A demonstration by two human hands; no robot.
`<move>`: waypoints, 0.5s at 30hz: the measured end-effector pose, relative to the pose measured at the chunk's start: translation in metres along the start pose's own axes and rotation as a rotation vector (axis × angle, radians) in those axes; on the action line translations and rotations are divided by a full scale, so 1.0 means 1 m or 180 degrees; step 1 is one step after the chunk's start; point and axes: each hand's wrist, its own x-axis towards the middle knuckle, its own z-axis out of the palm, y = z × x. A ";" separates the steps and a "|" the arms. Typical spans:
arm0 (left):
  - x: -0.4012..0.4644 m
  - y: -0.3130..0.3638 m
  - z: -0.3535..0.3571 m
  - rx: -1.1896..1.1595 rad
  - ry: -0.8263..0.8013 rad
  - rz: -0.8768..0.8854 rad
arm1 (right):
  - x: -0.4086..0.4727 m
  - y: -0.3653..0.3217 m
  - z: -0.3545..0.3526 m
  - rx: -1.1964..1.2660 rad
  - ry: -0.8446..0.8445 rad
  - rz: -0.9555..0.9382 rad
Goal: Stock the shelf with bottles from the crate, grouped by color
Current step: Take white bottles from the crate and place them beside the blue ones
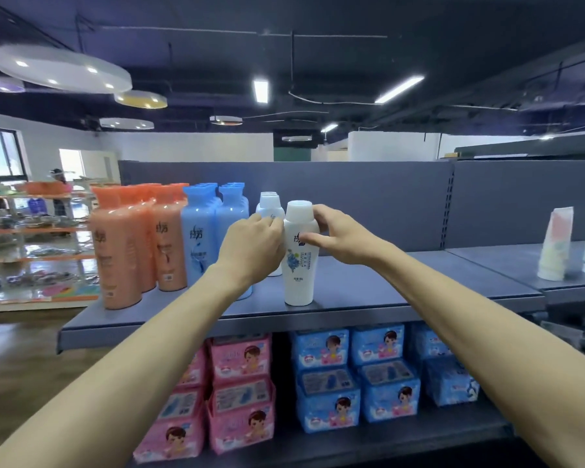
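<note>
Grey top shelf [368, 292] carries, left to right, a block of orange bottles [129, 244], a block of blue bottles [203, 238], then white ones. Front white bottle [299, 255] stands upright near the shelf's front edge, flower label facing out; a second white bottle [268, 211] stands just behind and left of it, mostly hidden by the left hand [250, 244]. Far right on the neighbouring shelf section, two pale tube packs [554, 244], well apart from the bottles. Shelf below holds pink packs [238, 390] on the left and blue packs [352, 376] on the right. Crate not visible. Both forearms reach up and forward from the bottom corners. Left hand back faces the camera, fingers curled against the front bottle's left shoulder and over the rear bottle; whether they grip either one, cannot tell. Right hand [343, 236] pinches the front white bottle, thumb on its label face, fingers curled round its right shoulder just under the cap.
</note>
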 end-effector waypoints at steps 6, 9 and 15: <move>-0.020 0.005 0.016 0.0177 -0.0142 0.0054 | 0.004 0.004 0.010 0.0369 -0.0171 0.0251; -0.032 0.007 0.023 0.0256 -0.0203 0.0169 | -0.003 0.013 0.019 0.0220 -0.0205 0.0301; -0.046 0.004 0.034 0.0368 -0.0392 0.0271 | -0.019 0.029 0.044 0.0068 -0.0101 0.0544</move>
